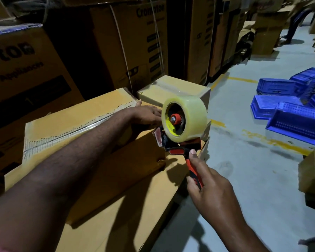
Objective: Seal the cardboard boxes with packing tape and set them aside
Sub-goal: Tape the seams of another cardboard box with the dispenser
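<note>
Tape gun point(182, 124) held over the box point(76, 120) at its far end, ready for a strip.
R hand point(207, 184) wrapped round the gun's handle; L hand point(145, 113) flat, fingers straight, pressing the box top, gripping nothing. Box sits right in front. Best approach, I'd say: stick the tape end over the far edge, keep gun low & centred on the seam, pull steadily w/ L hand holding flaps down.

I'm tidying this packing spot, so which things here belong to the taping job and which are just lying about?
In the job: tape dispenser in the right hand; cardboard box under the left hand; small taped box.
Lying about: blue crates on the floor; stacked printed cartons behind; open box at the right edge.
</note>
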Demonstrator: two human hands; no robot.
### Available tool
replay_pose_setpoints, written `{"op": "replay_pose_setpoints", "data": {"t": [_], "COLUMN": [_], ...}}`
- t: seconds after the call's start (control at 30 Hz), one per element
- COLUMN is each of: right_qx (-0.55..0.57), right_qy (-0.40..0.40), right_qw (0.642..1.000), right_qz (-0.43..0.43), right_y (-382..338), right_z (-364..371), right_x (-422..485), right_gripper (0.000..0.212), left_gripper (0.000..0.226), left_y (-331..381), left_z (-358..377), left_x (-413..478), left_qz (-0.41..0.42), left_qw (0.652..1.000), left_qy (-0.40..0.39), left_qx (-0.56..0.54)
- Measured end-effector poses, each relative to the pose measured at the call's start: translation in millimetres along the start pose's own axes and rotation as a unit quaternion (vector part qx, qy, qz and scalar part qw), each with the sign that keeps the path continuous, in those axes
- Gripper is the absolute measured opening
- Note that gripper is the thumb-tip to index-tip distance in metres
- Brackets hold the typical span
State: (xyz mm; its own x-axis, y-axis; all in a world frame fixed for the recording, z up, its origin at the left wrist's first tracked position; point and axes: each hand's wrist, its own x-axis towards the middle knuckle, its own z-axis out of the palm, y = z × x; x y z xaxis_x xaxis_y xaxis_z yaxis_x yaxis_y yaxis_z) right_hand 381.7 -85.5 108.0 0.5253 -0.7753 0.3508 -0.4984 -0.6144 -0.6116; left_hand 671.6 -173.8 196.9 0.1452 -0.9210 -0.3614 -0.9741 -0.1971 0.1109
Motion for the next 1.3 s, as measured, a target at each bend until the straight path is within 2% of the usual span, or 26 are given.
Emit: {"op": "replay_pose_setpoints", "data": {"t": [0.17,0.27,0.33,0.53,0.9,1.07,1.17,1.23,1.3], "right_qx": [-0.001,-0.007,-0.018,-0.04,-0.12,-0.01,0.012,0.046,0.124], "right_qy": [-0.013,-0.017,-0.023,-0.049,-0.051,-0.085,-0.093,-0.114,-0.14], "right_qw": [1.0,1.0,1.0,0.998,0.99,0.996,0.995,0.991,0.977], "right_qz": [-0.005,-0.007,-0.005,-0.018,-0.061,0.009,0.029,0.06,0.106], "right_y": [5.0,3.4,2.9,3.6,4.1,-3.9,-2.9,-0.2,2.3], "right_z": [7.6,4.8,-0.3,-5.0,-9.3,-9.8,-9.8,-4.8,6.3], "right_x": [2.2,11.3,15.6,25.7,32.0,29.9,30.5,31.6,25.6], "right_gripper": [0.081,0.08,0.079,0.081,0.075,0.066,0.062,0.061,0.062], "left_gripper": [0.051,0.079,0.088,0.05,0.045,0.043,0.043,0.045,0.057], "left_y": [-4.0,-1.9,-0.5,-16.3,-22.9,-11.4,-11.0,-13.9,-16.2], "left_z": [3.9,9.5,14.6,31.7,22.5,13.6,11.8,14.6,21.3], "left_x": [0.1,-3.9,-9.7,-38.7,-36.0,-40.1,-35.7,-28.1,-20.9], "left_qz": [-0.011,-0.001,0.0,0.079,0.068,0.05,0.047,0.039,0.036], "left_qw": [1.0,1.0,0.999,0.992,0.995,0.995,0.995,0.998,0.999], "left_qy": [0.012,0.018,0.034,0.053,0.001,-0.025,-0.028,-0.032,-0.024], "left_qx": [-0.001,0.023,0.017,-0.085,-0.067,-0.085,-0.087,-0.045,0.017]}}
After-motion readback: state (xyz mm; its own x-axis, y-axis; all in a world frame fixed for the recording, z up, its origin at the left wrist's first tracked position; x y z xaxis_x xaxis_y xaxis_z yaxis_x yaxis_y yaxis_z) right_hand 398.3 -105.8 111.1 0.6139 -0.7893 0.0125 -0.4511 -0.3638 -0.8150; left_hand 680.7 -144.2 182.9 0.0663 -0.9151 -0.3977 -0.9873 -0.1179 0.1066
